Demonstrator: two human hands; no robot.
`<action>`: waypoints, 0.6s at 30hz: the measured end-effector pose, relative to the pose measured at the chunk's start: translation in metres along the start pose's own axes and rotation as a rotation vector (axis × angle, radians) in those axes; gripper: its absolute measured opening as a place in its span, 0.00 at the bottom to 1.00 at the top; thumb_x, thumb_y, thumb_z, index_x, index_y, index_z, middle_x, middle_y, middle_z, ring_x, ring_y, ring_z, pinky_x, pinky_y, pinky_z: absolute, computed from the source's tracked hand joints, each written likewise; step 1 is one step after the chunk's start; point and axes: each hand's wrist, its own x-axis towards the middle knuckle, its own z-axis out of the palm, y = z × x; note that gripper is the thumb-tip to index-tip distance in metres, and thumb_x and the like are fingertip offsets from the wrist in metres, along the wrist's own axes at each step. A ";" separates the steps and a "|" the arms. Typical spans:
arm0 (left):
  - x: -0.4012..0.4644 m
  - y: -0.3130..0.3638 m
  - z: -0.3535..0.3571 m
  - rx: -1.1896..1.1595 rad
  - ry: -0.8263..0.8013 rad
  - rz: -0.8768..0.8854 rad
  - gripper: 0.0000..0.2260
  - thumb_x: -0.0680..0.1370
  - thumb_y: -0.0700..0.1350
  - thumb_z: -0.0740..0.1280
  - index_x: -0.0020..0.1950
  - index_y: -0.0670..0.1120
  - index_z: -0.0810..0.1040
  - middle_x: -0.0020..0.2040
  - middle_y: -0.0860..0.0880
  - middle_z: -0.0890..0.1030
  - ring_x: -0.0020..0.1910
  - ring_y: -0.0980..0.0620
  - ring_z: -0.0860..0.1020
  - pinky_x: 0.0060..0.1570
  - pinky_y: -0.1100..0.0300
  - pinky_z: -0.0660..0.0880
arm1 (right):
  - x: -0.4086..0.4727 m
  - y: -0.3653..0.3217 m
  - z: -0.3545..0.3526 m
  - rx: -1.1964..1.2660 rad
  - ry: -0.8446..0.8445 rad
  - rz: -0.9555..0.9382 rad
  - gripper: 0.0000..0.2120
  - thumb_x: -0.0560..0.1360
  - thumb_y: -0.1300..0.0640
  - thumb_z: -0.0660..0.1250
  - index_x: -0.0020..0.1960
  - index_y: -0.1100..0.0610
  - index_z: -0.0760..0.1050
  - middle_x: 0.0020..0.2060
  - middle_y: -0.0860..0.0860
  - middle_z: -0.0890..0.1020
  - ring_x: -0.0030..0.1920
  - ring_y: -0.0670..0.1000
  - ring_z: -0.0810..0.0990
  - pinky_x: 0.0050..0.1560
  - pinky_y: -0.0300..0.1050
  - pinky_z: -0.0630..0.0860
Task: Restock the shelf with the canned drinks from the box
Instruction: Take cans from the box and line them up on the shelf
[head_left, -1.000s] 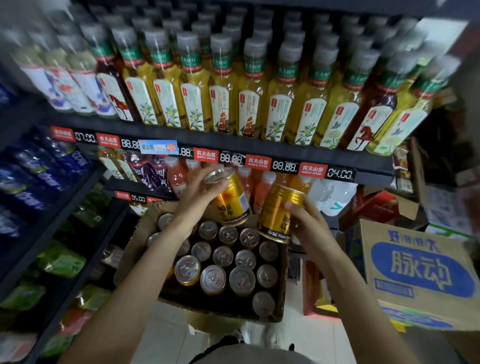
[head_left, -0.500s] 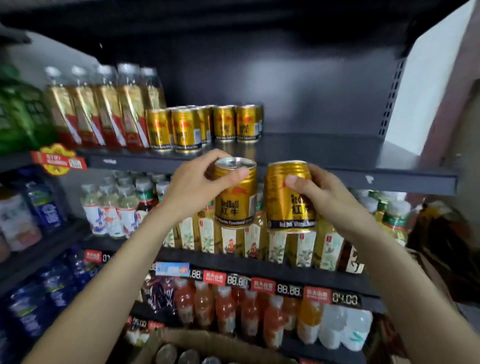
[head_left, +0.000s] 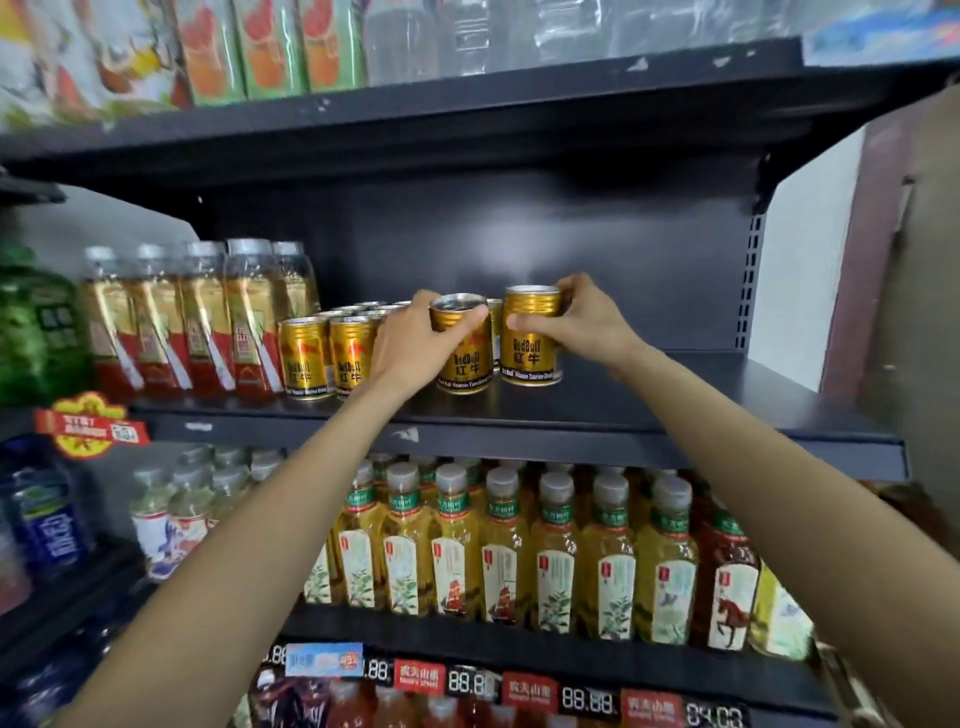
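Head view — both gold cans now on shelf (head_left: 597, 410), left hand (head_left: 410, 343) gripping one (head_left: 464, 348), right hand (head_left: 587, 325) the other (head_left: 531, 338).

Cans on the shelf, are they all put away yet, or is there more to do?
Not yet. A group of gold cans already stands on the dark shelf. The left hand grips one can and the right hand grips another can, both at the shelf board beside that group. Bare shelf to their right has room for more. The box is out of view, so I can't count what's left.

Two gold cans (head_left: 464, 348) upright on dark shelf (head_left: 623, 400).
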 end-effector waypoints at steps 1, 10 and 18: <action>0.004 -0.002 0.005 0.025 -0.012 -0.012 0.30 0.72 0.68 0.60 0.62 0.46 0.72 0.55 0.46 0.81 0.55 0.47 0.78 0.49 0.57 0.74 | 0.008 0.003 0.005 -0.023 0.002 0.017 0.37 0.65 0.46 0.76 0.65 0.60 0.63 0.58 0.54 0.74 0.57 0.53 0.76 0.53 0.45 0.76; 0.033 -0.015 0.031 0.173 -0.116 -0.104 0.35 0.75 0.67 0.55 0.67 0.37 0.68 0.59 0.38 0.78 0.61 0.40 0.75 0.56 0.49 0.72 | 0.050 0.033 0.035 -0.125 -0.013 0.121 0.38 0.64 0.45 0.77 0.66 0.60 0.64 0.62 0.57 0.73 0.62 0.55 0.73 0.58 0.48 0.74; 0.032 -0.017 0.024 0.336 -0.128 0.291 0.38 0.72 0.66 0.62 0.75 0.50 0.55 0.75 0.45 0.58 0.73 0.45 0.60 0.66 0.48 0.66 | 0.053 0.046 0.032 -0.258 -0.216 0.001 0.48 0.65 0.45 0.76 0.75 0.53 0.51 0.70 0.57 0.64 0.71 0.57 0.62 0.69 0.52 0.63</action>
